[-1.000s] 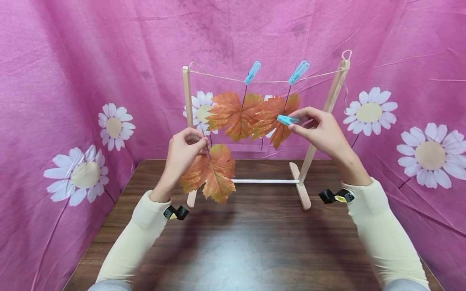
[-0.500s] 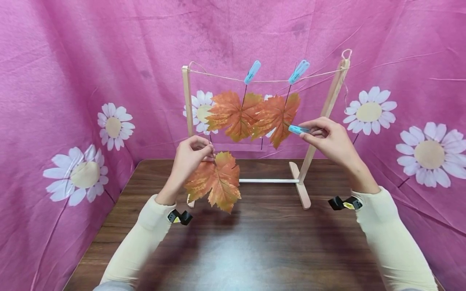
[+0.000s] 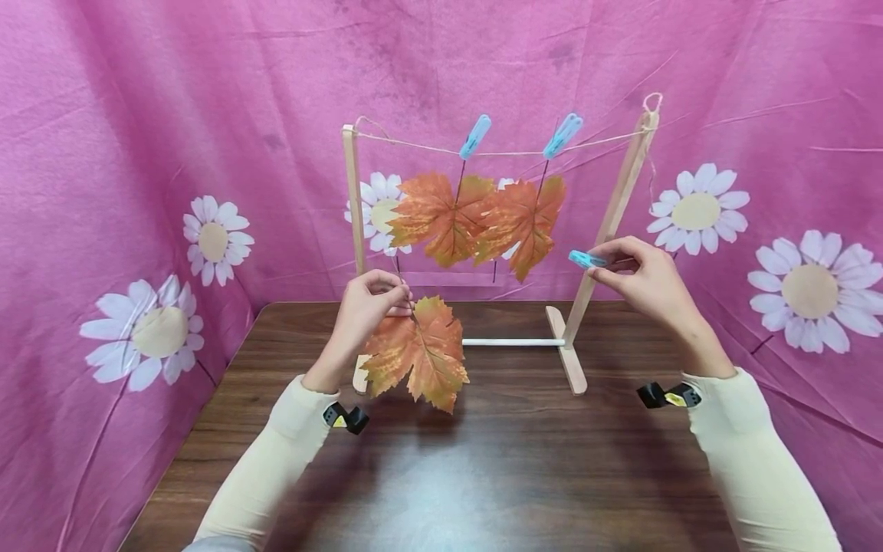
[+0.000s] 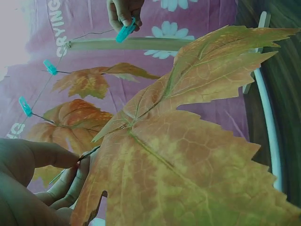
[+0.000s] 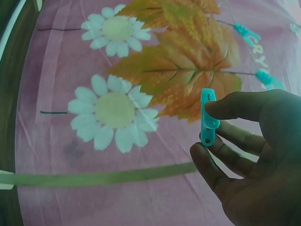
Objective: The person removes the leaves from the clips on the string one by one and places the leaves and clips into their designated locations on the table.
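Note:
My left hand (image 3: 375,307) pinches the thin dark stem of an orange-green maple leaf (image 3: 421,356), which hangs in front of the rack's left foot. In the left wrist view the leaf (image 4: 188,155) fills much of the picture, its stem between thumb and fingers. My right hand (image 3: 638,280) holds a blue clothespin (image 3: 585,259) by thumb and fingertips, beside the right post. Seen from the right wrist, that clothespin (image 5: 207,117) stands away from the hanging leaves. Two more maple leaves (image 3: 444,218) hang by their stems from a string (image 3: 510,153), each under a blue clothespin (image 3: 475,138).
The string runs between a left wooden post (image 3: 355,199) and a right wooden post (image 3: 624,192). A white rod (image 3: 513,343) joins their feet low over the brown table (image 3: 483,460). A pink cloth (image 3: 290,92) with white daisies surrounds the back and sides.
My right hand has moved right and down with the clothespin, away from the hanging leaves. My left hand has shifted slightly right and down with its leaf.

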A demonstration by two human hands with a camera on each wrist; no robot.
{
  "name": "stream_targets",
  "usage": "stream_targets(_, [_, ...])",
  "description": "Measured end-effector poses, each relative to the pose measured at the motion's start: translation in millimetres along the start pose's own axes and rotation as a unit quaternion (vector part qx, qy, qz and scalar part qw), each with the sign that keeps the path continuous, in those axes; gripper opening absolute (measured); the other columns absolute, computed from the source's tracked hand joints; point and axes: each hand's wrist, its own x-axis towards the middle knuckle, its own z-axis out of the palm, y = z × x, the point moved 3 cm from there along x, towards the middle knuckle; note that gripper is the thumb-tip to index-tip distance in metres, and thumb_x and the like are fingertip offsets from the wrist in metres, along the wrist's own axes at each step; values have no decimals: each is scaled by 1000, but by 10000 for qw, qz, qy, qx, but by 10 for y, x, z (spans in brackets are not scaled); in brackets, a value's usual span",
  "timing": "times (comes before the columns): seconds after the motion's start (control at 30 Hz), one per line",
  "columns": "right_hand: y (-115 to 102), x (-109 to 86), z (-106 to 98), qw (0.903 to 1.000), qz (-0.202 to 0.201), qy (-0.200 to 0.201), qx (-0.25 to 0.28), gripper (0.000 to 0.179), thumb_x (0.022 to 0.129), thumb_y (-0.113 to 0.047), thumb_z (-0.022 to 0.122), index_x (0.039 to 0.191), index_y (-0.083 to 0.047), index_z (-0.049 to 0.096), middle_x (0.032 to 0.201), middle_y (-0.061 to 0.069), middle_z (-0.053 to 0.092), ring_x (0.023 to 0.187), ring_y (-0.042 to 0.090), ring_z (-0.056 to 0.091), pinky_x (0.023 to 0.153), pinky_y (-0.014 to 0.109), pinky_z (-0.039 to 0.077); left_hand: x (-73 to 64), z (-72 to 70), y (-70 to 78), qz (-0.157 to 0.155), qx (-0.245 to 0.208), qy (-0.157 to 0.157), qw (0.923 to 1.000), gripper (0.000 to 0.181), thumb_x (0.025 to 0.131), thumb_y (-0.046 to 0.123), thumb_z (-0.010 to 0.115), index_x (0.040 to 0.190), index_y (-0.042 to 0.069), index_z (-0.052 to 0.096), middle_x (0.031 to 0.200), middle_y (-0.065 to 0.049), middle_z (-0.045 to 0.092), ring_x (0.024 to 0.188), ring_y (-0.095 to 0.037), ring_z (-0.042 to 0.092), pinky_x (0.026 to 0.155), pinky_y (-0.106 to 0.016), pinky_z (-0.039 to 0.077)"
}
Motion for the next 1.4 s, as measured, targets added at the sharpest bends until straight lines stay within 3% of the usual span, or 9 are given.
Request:
stream_targets(0.17, [120,-44,-14,9998,73,6,-196,27,93,-20,83,117,-7,77,87,-28,66,80,-8,61,67,8,52,29,28,-101,-177,-253,20,9995,4,98,-5,65,100,-7,67,87,-14,76,70,-14,74,72,-29,69])
stream_targets(0.33, [274,-103,-34,9995,75,-23,-294,26,94,-18,82,117,-6,78,88,-17,70,77,-8,61,65,8,52,32,51,-210,-322,-263,-31,9991,10,98,-5,63,104,-12,65,82,-7,75,69,-12,74,73,-29,69])
stream_targets(0.67, [585,-185,-50,9981,298,-149,-514,28,93,-18,82,119,-7,77,93,5,78,76,-8,64,65,8,52,21,82,-429,-773,-694,-16,9946,5,99,-6,62,102,-9,64,82,-9,76,70,-13,75,73,-28,69])
stream_targets(0.87, [730,-200,-37,9970,337,-222,-661,30,93,-18,83,119,-5,77,101,18,78,75,-13,61,64,8,51,20,76,-542,-854,-768,-15,9934,4,100,-6,61,103,-9,62,80,-6,74,69,-13,75,72,-28,69])
stream_targets(1.4, [1134,-226,67,9941,426,-261,-959,30,90,-18,84,115,-4,77,101,22,78,74,-14,57,64,9,47,11,15,-879,-1235,-905,211,9880,16,99,-7,60,114,-14,59,84,-8,72,70,-13,74,76,-29,69])
